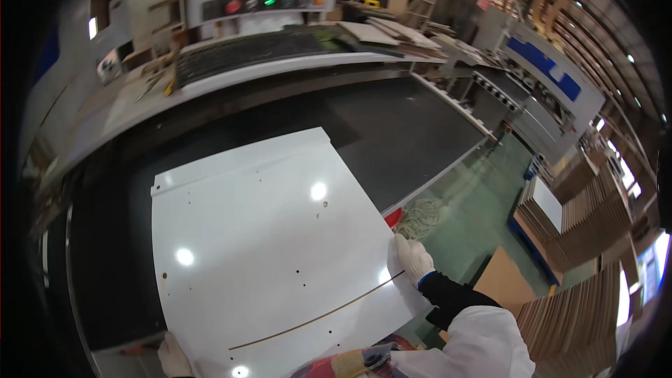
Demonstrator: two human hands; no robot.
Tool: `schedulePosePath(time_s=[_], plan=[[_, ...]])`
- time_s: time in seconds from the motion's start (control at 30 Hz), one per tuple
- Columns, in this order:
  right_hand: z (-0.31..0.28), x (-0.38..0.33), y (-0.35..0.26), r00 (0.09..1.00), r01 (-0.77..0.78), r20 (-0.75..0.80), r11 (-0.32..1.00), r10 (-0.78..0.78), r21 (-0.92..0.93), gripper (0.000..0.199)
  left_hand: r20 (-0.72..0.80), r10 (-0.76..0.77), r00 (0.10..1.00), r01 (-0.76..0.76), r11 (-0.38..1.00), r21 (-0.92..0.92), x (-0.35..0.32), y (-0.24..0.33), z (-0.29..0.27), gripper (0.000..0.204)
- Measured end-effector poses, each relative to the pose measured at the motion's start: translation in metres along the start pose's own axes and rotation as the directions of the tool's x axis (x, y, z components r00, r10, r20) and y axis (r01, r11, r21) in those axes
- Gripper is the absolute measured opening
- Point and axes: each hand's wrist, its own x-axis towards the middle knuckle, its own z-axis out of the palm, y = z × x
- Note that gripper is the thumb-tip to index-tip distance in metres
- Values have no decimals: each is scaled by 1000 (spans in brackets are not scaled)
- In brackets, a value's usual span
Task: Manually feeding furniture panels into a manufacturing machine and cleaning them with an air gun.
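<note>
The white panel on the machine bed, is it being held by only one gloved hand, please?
No, the white panel has the right hand on its right edge and the left hand at its near corner.

bare dark bed [392, 126] beyond panel [266, 238]

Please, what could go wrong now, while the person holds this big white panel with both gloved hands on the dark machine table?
1. The white panel is glossy and wide, and the left hand and right hand grip only its near corner and right edge, so it might slip or tilt.
2. Its near part seems to overhang the dark table, so it could tip.
3. A tangle of cord lies just beyond the right hand and might snag.
</note>
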Motion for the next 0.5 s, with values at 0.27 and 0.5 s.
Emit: schedulePosePath(time_s=[0.27, 0.5], plan=[[-54, 78, 211, 920, -388, -22, 917, 392, 98, 24, 51, 145, 988, -149, 986, 79, -29, 215, 198, 52], [-98, 204, 449, 901, -400, -169, 916, 400, 37, 38, 200, 177, 964, -202, 973, 114, -78, 446, 423, 50]])
